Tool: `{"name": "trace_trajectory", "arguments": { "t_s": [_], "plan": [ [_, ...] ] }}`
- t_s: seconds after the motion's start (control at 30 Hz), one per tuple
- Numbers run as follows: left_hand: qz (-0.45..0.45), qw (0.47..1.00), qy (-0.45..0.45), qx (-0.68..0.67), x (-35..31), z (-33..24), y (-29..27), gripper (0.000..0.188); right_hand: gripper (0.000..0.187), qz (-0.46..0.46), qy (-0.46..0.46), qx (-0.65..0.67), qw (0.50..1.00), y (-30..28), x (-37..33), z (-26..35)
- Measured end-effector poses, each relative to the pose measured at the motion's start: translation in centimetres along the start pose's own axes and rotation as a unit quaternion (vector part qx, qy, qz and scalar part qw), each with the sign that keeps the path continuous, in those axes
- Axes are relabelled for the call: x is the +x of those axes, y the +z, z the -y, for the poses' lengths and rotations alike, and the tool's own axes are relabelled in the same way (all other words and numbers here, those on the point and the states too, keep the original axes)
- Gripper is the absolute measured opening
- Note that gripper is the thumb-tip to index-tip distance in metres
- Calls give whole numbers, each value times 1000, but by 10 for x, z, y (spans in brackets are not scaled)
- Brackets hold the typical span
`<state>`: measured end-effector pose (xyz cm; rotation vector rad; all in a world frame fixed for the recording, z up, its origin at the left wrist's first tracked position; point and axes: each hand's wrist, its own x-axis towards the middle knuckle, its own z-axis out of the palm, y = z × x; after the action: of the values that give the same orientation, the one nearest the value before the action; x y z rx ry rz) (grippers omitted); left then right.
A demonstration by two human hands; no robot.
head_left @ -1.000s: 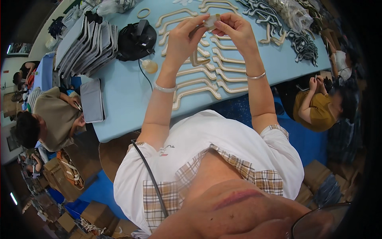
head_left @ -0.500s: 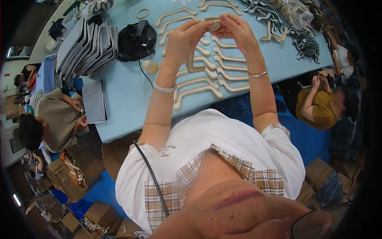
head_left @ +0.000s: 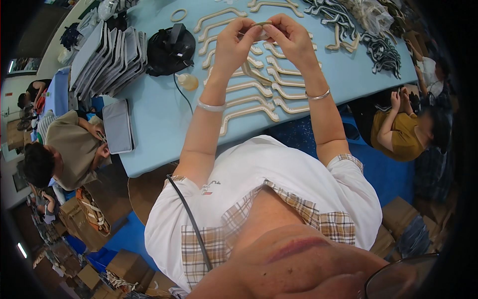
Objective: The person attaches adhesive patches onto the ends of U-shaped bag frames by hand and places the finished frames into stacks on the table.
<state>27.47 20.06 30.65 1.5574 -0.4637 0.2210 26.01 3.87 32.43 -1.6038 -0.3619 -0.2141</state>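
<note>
Beige handle strip up in the air over the blue bench | left hand fingers pinch one end | right hand fingers pinch the other | more beige strips lie below (in rows)

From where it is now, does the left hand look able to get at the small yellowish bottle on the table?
Probably yes. The bottle stands in the open on the blue table, left of the left hand, nothing between. But both hands pinch a beige strip, which it must release first.
</note>
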Motion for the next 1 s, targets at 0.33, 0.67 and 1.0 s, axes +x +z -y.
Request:
{"name": "trace_trajectory", "arguments": {
  "t_s": [0.33,0.67,1.0],
  "plan": [
    [108,973,-122,-162,2,1,-9,13,18,58,40,28,997,-16,0,-15],
    [121,984,-118,-63,8,8,-2,19,19,59,70,26,995,-26,4,-35],
    [113,989,-89,-41,22,29,9,22,16,-30,139,-22,990,-28,7,-6]
  ]
}}
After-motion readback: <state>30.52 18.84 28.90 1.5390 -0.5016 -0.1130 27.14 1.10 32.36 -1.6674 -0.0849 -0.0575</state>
